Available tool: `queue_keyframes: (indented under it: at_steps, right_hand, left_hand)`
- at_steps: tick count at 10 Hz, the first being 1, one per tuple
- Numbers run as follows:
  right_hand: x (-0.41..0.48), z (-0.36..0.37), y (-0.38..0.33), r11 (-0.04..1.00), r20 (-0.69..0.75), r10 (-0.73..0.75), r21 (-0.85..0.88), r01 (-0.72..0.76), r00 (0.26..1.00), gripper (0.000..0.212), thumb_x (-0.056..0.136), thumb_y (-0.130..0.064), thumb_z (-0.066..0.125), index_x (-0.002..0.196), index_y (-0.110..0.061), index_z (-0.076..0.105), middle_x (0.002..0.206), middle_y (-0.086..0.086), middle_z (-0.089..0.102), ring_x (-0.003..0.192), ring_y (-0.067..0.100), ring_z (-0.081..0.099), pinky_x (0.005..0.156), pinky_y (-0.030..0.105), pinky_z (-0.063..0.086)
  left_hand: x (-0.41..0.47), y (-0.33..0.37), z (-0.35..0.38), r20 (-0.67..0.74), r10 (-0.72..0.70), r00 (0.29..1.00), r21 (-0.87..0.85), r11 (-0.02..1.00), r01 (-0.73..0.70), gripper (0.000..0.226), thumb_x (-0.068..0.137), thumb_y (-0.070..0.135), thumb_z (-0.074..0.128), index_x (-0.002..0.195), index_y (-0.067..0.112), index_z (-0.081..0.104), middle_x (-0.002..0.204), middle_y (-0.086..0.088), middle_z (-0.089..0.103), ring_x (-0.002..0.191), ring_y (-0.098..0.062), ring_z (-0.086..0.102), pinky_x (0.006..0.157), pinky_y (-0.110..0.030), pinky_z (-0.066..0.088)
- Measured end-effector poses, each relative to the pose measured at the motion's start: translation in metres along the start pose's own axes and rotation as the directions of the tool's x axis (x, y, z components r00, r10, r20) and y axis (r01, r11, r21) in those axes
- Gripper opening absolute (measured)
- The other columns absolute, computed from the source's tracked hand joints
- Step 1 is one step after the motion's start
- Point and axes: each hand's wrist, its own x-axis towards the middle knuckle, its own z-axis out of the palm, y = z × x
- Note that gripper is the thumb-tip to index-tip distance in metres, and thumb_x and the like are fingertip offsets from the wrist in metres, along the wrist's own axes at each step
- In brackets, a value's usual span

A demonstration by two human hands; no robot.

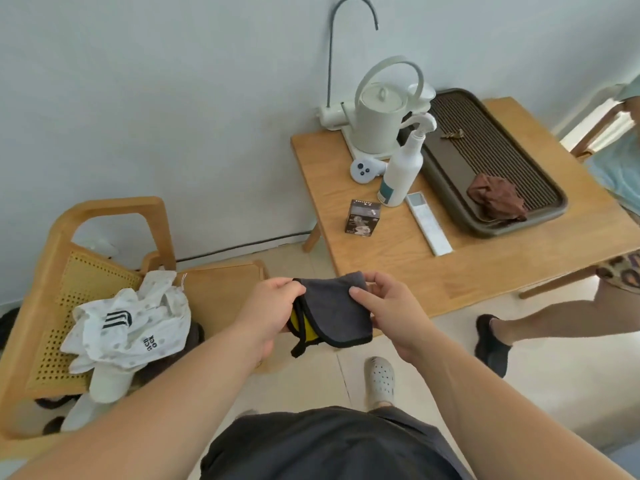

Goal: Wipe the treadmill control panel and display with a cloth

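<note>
A grey cloth point(334, 310) with a yellow inner side and black edging hangs folded between both my hands, in front of my waist. My left hand point(268, 311) grips its left edge, fingers closed over the fold. My right hand point(389, 306) pinches its upper right corner between thumb and fingers. A white spray bottle point(403, 168) stands upright on the wooden table point(485, 268) beyond the cloth. No treadmill, control panel or display is in view.
On the table are a white kettle point(379, 116), a dark tray point(550, 216) with a brown rag point(497, 197), a white remote point(427, 223), a small box point(363, 216). A wooden chair point(52, 271) with white clothes point(128, 327) stands left. Another person's legs point(540, 320) are at right.
</note>
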Motion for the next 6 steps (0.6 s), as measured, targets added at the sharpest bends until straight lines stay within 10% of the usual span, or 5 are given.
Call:
queue_keyframes:
  at_steps: [3, 6]
  right_hand:
    - [0.069, -0.116, 0.008, 0.964, 0.065, 0.138, -0.237, -0.119, 0.988, 0.010, 0.097, -0.025, 0.069, 0.107, -0.026, 0.068, 0.097, 0.009, 0.076, 0.092, 0.026, 0.074, 0.076, 0.042, 0.063]
    - [0.109, -0.136, 0.022, 0.891, 0.144, 0.258, -0.418, -0.177, 0.955, 0.055, 0.102, -0.033, 0.061, 0.153, -0.029, 0.041, 0.148, 0.000, 0.055, 0.123, 0.020, 0.054, 0.096, 0.037, 0.054]
  left_hand:
    - [0.040, 0.006, 0.129, -0.189, -0.122, 0.974, -0.038, 0.992, 0.117, 0.008, 0.096, 0.014, 0.063, 0.095, 0.016, 0.070, 0.095, -0.012, 0.074, 0.092, -0.032, 0.072, 0.081, -0.053, 0.062]
    - [0.069, 0.003, 0.163, -0.218, -0.198, 0.956, -0.068, 0.980, 0.188, 0.029, 0.101, 0.020, 0.059, 0.129, 0.020, 0.056, 0.116, 0.003, 0.061, 0.107, -0.016, 0.055, 0.084, -0.028, 0.042]
